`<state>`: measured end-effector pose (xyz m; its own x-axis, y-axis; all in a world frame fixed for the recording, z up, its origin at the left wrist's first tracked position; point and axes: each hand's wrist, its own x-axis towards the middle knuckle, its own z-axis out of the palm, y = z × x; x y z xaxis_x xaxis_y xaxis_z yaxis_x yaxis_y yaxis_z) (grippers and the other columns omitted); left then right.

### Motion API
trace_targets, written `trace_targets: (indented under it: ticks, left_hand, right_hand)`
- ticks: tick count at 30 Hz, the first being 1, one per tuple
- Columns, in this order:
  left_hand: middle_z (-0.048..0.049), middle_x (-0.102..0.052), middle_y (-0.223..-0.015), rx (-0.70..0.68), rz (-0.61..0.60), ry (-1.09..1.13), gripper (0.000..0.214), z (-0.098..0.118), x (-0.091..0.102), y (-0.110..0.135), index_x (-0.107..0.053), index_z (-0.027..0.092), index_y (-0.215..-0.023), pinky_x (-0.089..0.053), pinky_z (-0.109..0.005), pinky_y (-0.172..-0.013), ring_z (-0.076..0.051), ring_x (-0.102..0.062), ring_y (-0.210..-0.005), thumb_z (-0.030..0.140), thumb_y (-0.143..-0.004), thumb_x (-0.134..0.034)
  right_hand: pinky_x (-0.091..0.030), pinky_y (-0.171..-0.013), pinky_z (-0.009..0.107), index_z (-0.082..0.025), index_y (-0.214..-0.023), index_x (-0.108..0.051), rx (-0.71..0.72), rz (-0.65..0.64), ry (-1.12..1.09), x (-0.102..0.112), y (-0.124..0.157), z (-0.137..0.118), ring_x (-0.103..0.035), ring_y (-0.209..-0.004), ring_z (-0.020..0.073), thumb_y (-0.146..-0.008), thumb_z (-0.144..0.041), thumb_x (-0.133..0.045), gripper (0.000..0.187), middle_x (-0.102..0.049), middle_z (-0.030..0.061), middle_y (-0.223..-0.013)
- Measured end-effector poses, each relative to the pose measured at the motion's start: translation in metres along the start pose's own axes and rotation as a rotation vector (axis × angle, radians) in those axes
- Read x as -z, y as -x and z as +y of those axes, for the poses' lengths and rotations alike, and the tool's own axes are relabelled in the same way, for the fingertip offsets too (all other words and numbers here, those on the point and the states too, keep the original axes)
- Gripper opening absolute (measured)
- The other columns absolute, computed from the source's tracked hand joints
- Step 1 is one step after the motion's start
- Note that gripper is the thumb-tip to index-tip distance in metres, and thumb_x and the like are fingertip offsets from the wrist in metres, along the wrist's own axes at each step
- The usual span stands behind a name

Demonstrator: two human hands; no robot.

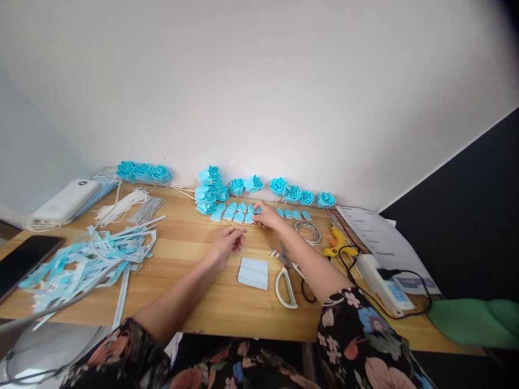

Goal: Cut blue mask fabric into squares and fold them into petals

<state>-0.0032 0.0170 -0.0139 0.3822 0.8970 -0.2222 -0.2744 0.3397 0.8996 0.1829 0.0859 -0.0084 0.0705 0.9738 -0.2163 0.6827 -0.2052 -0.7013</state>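
Observation:
My right hand (266, 215) reaches to the rows of light-blue petals (239, 217) cut from sheet material, its fingers closed on a petal at the right end of the rows. Nearer to me, my left hand (227, 244) is held above the table with thumb and fingertips pinched together; what is between them, if anything, is too small to name. A folded pale-blue square (253, 273) lies in front of my hands. Beside it are scissors (286, 286) with white handles, partly under my right forearm. More petals (294, 214) lie in a row right of my right hand.
Blue handmade flowers (208, 192) line the wall. At left are cut strips (93, 265), white cords (121, 208), grey wires (146, 209), a phone (28, 262) and a white power bank (65, 202). At right are a wire coil (308, 232), yellow glue gun (338, 243) and power strip (383, 286).

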Motion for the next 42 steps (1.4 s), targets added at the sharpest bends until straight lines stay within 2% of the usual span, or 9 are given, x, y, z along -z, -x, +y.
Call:
trace_targets:
  ticks: [9, 14, 17, 20, 26, 30, 34, 38, 42]
  left_hand:
    - [0.0035, -0.054, -0.054, -0.012, 0.025, -0.012, 0.035, -0.001, 0.0, -0.001, -0.06, 0.013, -0.081, -0.031, -0.019, -0.044, -0.007, -0.045, -0.045, 0.044, -0.067, -0.07]
    - [0.0048, -0.052, -0.051, -0.07, 0.087, 0.044, 0.033, 0.002, 0.004, -0.004, -0.059, 0.014, -0.083, -0.028, -0.019, -0.042, -0.006, -0.043, -0.042, 0.043, -0.07, -0.068]
    - [0.0047, -0.052, -0.05, -0.109, 0.115, 0.094, 0.033, 0.002, 0.006, -0.006, -0.059, 0.015, -0.084, -0.029, -0.019, -0.043, -0.007, -0.044, -0.043, 0.044, -0.072, -0.066]
    - [0.0046, -0.052, -0.05, -0.101, 0.104, 0.11, 0.033, 0.002, 0.006, -0.006, -0.058, 0.014, -0.084, -0.029, -0.019, -0.043, -0.007, -0.044, -0.043, 0.045, -0.074, -0.065]
    - [0.004, -0.053, -0.053, -0.047, 0.038, 0.05, 0.033, -0.003, 0.003, -0.002, -0.059, 0.014, -0.084, -0.03, -0.019, -0.043, -0.007, -0.045, -0.043, 0.045, -0.074, -0.066]
    - [0.0024, -0.056, -0.056, -0.006, -0.064, -0.073, 0.034, -0.007, -0.001, 0.0, -0.061, 0.014, -0.08, -0.033, -0.02, -0.045, -0.008, -0.048, -0.045, 0.047, -0.073, -0.066]
    - [0.0018, -0.057, -0.058, -0.008, -0.139, -0.198, 0.035, -0.009, -0.003, 0.0, -0.062, 0.014, -0.079, -0.035, -0.021, -0.046, -0.008, -0.048, -0.046, 0.049, -0.073, -0.066]
    - [0.0006, -0.059, -0.061, -0.012, -0.174, -0.225, 0.036, -0.008, -0.002, 0.001, -0.062, 0.014, -0.078, -0.039, -0.022, -0.049, -0.009, -0.051, -0.05, 0.05, -0.074, -0.065]
    - [-0.0016, -0.061, -0.067, -0.041, -0.148, -0.247, 0.035, -0.006, -0.004, 0.003, -0.064, 0.015, -0.076, -0.038, -0.021, -0.05, -0.009, -0.051, -0.055, 0.049, -0.075, -0.066]
  right_hand:
    - [-0.043, -0.053, 0.021, -0.018, -0.112, -0.052, 0.037, 0.112, 0.175, 0.004, 0.008, -0.01, -0.062, -0.056, 0.0142, -0.084, -0.021, -0.061, 0.03, -0.066, -0.0031, -0.061]
    - [-0.04, -0.066, 0.025, -0.021, -0.115, -0.057, 0.147, 0.183, 0.303, 0.013, 0.034, -0.023, -0.064, -0.076, 0.0188, -0.091, -0.03, -0.055, 0.026, -0.07, 0.0015, -0.075]
    - [-0.037, -0.066, 0.024, -0.026, -0.111, -0.061, 0.232, 0.125, 0.347, 0.015, 0.063, -0.025, -0.064, -0.077, 0.0176, -0.089, -0.031, -0.058, 0.024, -0.071, -0.0007, -0.081]
    - [-0.035, -0.062, 0.023, -0.027, -0.109, -0.064, 0.39, 0.051, 0.486, 0.015, 0.098, -0.02, -0.064, -0.075, 0.0164, -0.088, -0.03, -0.059, 0.021, -0.072, -0.0009, -0.084]
    - [-0.033, -0.059, 0.024, -0.024, -0.089, -0.066, 0.433, -0.127, 0.575, 0.007, 0.143, -0.004, -0.065, -0.079, 0.0177, -0.084, -0.03, -0.067, 0.008, -0.072, -0.0006, -0.087]
    - [-0.032, -0.06, 0.024, -0.023, -0.088, -0.064, 0.489, -0.119, 0.617, -0.002, 0.143, 0.001, -0.063, -0.084, 0.0194, -0.079, -0.031, -0.073, 0.015, -0.07, 0.001, -0.091]
    - [-0.026, -0.055, 0.024, -0.023, -0.081, -0.064, 0.421, -0.188, 0.568, -0.005, 0.136, 0.002, -0.062, -0.073, 0.0168, -0.077, -0.031, -0.075, 0.014, -0.07, -0.0025, -0.078]
    - [-0.023, -0.054, 0.025, -0.023, -0.078, -0.065, 0.436, -0.163, 0.582, -0.002, 0.136, 0.002, -0.061, -0.068, 0.0157, -0.084, -0.033, -0.068, 0.012, -0.07, -0.002, -0.075]
    - [-0.025, -0.056, 0.026, -0.02, -0.07, -0.065, 0.519, -0.158, 0.604, 0.003, 0.139, 0.0, -0.06, -0.069, 0.0157, -0.091, -0.034, -0.06, 0.025, -0.069, 0.0005, -0.074]
